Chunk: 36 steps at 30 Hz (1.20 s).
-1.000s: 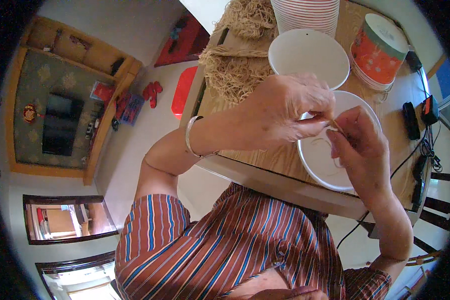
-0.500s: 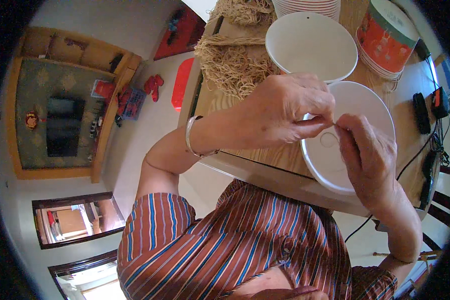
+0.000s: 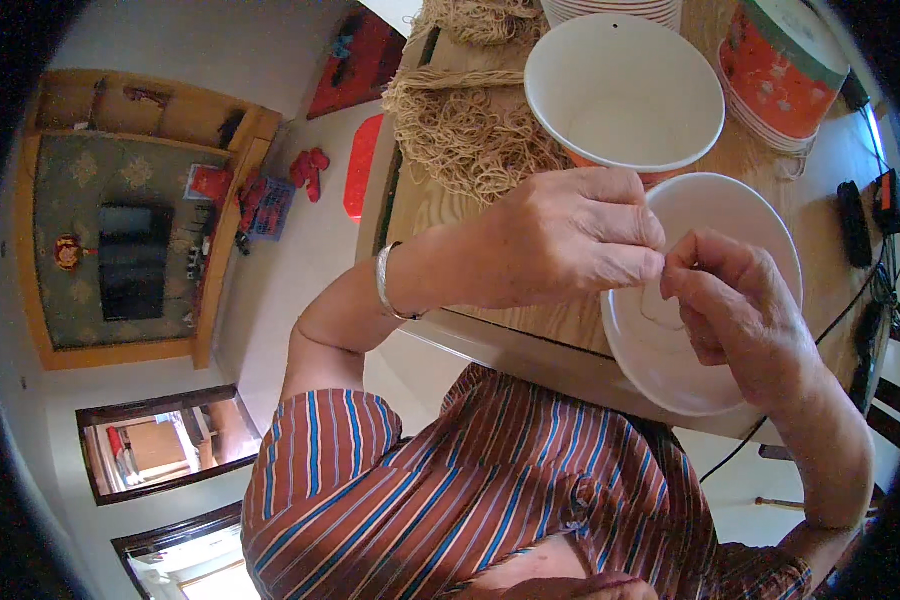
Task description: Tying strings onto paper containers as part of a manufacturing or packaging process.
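Observation:
My left hand [image 3: 580, 240], with a silver bangle on its wrist, is closed in a fingertip pinch. Its tips almost meet those of my right hand [image 3: 735, 295], which is also pinched. Between and below the fingertips runs a thin pale string [image 3: 651, 316], hard to make out. Both hands are over a white bucket [image 3: 640, 375], whose open mouth tilts toward me at the table's edge. Just beyond them a second white bucket [image 3: 625, 90] shows its inside and a small hole near the rim. Left of that lies a heap of tan string [image 3: 480, 140].
A stack of red and green printed buckets [image 3: 785, 70] stands upside down at the far right. More white buckets [image 3: 610, 12] are stacked at the back. A black power adapter [image 3: 890, 203] and cables lie along the table's right side. A red stool [image 3: 365, 165] is left of the table.
My fingertips have shifted slightly down and left, and the left fingers are curled closer together. A loop of string now shows against the near bucket. The view has moved a little.

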Each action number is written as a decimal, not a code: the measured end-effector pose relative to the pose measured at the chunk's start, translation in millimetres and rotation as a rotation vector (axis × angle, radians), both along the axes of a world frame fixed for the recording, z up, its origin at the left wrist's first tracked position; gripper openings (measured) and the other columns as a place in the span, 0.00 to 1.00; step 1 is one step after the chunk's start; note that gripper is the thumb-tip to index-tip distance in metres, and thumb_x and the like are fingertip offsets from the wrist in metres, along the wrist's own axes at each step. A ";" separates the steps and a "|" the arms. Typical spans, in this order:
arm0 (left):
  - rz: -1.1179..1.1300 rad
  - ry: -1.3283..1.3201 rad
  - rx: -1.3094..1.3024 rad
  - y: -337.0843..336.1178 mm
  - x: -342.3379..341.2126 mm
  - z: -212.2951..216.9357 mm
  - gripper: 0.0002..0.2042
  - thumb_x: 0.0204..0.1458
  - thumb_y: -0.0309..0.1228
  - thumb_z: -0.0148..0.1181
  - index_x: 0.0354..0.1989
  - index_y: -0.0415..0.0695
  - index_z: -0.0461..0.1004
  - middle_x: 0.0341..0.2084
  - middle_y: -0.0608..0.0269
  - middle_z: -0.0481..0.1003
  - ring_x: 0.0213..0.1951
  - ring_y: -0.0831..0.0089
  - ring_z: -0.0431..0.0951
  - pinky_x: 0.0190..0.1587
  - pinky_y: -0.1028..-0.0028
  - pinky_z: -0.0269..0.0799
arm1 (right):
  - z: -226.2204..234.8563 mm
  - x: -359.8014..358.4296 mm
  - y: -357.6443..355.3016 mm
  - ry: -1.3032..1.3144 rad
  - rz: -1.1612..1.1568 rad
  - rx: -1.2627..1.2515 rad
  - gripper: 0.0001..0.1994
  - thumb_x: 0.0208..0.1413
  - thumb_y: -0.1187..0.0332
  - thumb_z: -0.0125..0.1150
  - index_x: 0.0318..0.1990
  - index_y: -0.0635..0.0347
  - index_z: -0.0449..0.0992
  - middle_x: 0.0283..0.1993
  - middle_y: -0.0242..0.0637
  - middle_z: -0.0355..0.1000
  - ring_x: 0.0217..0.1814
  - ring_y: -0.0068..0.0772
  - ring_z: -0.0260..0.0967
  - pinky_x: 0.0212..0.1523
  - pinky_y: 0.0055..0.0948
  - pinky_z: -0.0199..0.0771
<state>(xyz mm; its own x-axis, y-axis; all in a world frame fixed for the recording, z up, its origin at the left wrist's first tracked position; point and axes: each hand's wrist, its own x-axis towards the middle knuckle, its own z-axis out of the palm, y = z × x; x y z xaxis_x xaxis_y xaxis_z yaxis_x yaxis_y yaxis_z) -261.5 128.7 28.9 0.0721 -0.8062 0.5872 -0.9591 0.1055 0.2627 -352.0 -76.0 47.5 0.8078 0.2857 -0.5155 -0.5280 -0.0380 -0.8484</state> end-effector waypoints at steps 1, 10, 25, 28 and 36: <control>0.002 -0.015 0.017 1.1 0.3 1.3 0.09 0.38 0.25 0.63 0.31 0.40 0.77 0.32 0.59 0.77 0.34 0.64 0.76 0.35 0.71 0.75 | 1.3 0.2 0.0 0.006 0.007 0.011 0.06 0.56 0.66 0.53 0.31 0.57 0.73 0.19 0.22 0.61 0.20 0.12 0.55 0.16 0.16 0.53; 0.229 0.200 0.018 27.4 -5.1 2.7 0.08 0.45 0.23 0.65 0.34 0.42 0.76 0.32 0.59 0.77 0.34 0.67 0.77 0.41 0.72 0.72 | -2.4 -3.5 10.8 -0.051 0.033 -0.076 0.06 0.56 0.69 0.54 0.32 0.62 0.73 0.22 0.26 0.67 0.24 0.15 0.61 0.23 0.20 0.61; 0.370 0.946 0.019 36.4 -39.1 -38.6 0.09 0.51 0.20 0.60 0.40 0.38 0.73 0.33 0.62 0.75 0.37 0.77 0.77 0.42 0.77 0.73 | -9.0 0.6 22.4 -0.145 0.053 -0.131 0.05 0.56 0.74 0.56 0.32 0.67 0.73 0.25 0.31 0.71 0.29 0.17 0.64 0.30 0.23 0.67; 0.353 0.981 -0.004 36.4 -39.8 -39.7 0.08 0.51 0.20 0.60 0.40 0.38 0.74 0.33 0.62 0.76 0.37 0.76 0.77 0.42 0.76 0.73 | -7.9 2.1 22.4 -0.138 0.080 -0.133 0.04 0.56 0.74 0.56 0.32 0.67 0.73 0.26 0.32 0.72 0.29 0.18 0.65 0.30 0.24 0.68; 0.346 1.017 -0.003 35.7 -40.6 -35.2 0.08 0.50 0.21 0.61 0.38 0.38 0.74 0.31 0.62 0.76 0.35 0.76 0.77 0.41 0.76 0.73 | -7.9 4.2 22.2 -0.178 0.110 -0.150 0.05 0.56 0.73 0.55 0.32 0.67 0.73 0.25 0.32 0.71 0.29 0.17 0.65 0.30 0.23 0.67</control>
<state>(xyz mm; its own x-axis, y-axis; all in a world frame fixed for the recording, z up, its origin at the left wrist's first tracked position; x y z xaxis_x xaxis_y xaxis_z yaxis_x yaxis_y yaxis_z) -302.2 164.4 -6.3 0.7522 -0.6469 0.1253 -0.2687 -0.1276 0.9547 -347.8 -53.7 39.6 0.8581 0.3080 -0.4108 -0.3562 -0.2190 -0.9084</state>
